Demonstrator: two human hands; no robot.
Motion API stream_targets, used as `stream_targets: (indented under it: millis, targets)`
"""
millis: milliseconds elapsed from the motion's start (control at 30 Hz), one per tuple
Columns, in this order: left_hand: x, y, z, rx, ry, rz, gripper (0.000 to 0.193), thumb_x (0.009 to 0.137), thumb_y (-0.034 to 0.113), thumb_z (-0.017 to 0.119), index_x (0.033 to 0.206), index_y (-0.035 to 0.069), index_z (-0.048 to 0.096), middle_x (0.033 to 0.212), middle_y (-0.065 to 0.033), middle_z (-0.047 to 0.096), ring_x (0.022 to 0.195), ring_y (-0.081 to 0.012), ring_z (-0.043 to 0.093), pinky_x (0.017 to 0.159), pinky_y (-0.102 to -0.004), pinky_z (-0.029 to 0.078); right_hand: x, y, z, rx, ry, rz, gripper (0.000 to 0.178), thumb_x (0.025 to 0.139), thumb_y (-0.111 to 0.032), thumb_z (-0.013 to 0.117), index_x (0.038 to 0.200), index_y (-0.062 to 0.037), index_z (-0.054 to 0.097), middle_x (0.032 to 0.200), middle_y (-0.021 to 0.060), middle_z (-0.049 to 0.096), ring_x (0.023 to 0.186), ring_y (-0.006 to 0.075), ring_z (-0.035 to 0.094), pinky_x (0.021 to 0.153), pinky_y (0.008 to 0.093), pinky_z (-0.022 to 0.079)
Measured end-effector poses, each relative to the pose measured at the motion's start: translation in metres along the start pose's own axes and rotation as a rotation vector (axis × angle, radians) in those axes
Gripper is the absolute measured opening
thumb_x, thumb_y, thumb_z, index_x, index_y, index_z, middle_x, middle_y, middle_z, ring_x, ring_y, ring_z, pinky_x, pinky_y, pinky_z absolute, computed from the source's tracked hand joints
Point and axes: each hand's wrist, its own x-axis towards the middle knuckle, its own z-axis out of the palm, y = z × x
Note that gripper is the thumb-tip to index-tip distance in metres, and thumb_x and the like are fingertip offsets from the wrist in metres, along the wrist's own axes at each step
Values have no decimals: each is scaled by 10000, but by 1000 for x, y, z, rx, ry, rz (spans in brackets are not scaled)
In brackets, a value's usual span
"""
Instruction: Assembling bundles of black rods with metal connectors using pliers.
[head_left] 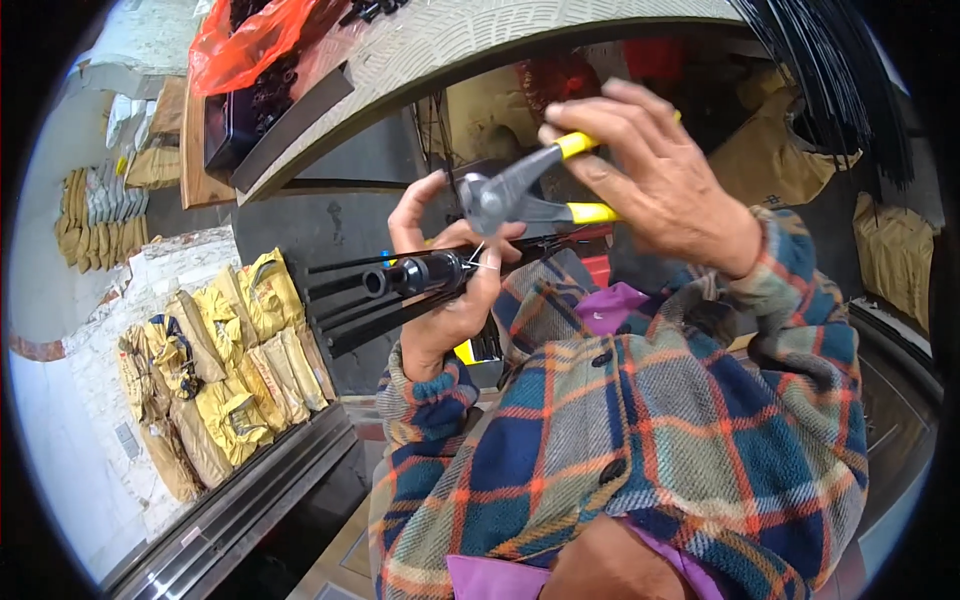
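Observation:
My right hand [665, 185] grips end-cutting pincers [515, 192] with yellow handles, the handles spread apart. The grey pincer head sits just above a thin light wire [478, 255]; whether the jaws touch it I cannot tell. My left hand [450, 310] is wrapped round a bundle of thin black rods [350, 308] and a thicker black tubular piece [420, 273] with a round open end. Its thumb and a finger lie beside the wire, while another finger is raised. The far end of the bundle is partly hidden behind my hands.
A curved-edged bench [440, 45] runs across the back, bearing a red plastic bag [255, 50] and a dark box of small black parts [240, 120]. Brown paper-wrapped packages [225, 370] lie at left. Long black rods [810, 60] hang at upper right near a brown sack [770, 150].

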Motion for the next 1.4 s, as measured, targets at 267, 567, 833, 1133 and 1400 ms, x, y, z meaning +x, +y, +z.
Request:
stream_targets:
  millis: [267, 567, 833, 1133, 1400]
  targets:
    - [5, -1, 7, 144, 58, 25, 648, 777, -24, 515, 1309, -19, 145, 816, -127, 608, 663, -138, 597, 661, -265, 496, -5, 5, 9, -510, 96, -173, 340, 752, -300, 558, 1088, -263, 591, 1267, -98, 379, 1197, 78, 354, 1089, 489, 71]
    - [2, 0, 1, -16, 102, -32, 700, 735, -46, 571, 1332, -27, 208, 781, -101, 616, 664, -139, 598, 667, -267, 488, -16, -18, -4, 66, -114, 25, 177, 771, -143, 530, 917, -65, 592, 1024, 66, 493, 909, 163, 513, 812, 353, 409]
    - [2, -24, -9, -114, -242, 76, 707, 519, 388, 775, 1089, 21, 573, 878, -84, 621, 800, -143, 589, 717, -259, 465, -13, 21, -36, 1933, -1100, 575, 549, 796, -162, 649, 1188, -12, 296, 923, 126, 548, 584, 146, 617, 509, 218, 518]
    - [9, -25, -12, -130, -331, 59, 748, 599, 457, 720, 1124, -23, 489, 754, -95, 566, 707, -202, 578, 652, -326, 481, -8, 10, -53, 1530, -1059, 502, 536, 797, -163, 616, 1239, -22, 347, 1031, 186, 553, 777, 274, 623, 650, 323, 512]
    - [4, -25, 4, -130, 4, 54, 617, 615, 470, 723, 996, 10, 568, 1004, -79, 554, 902, -165, 540, 800, -284, 426, -13, -4, -46, 277, -654, 131, 335, 692, -156, 619, 992, -25, 549, 1099, 155, 479, 923, 255, 519, 809, 386, 414]
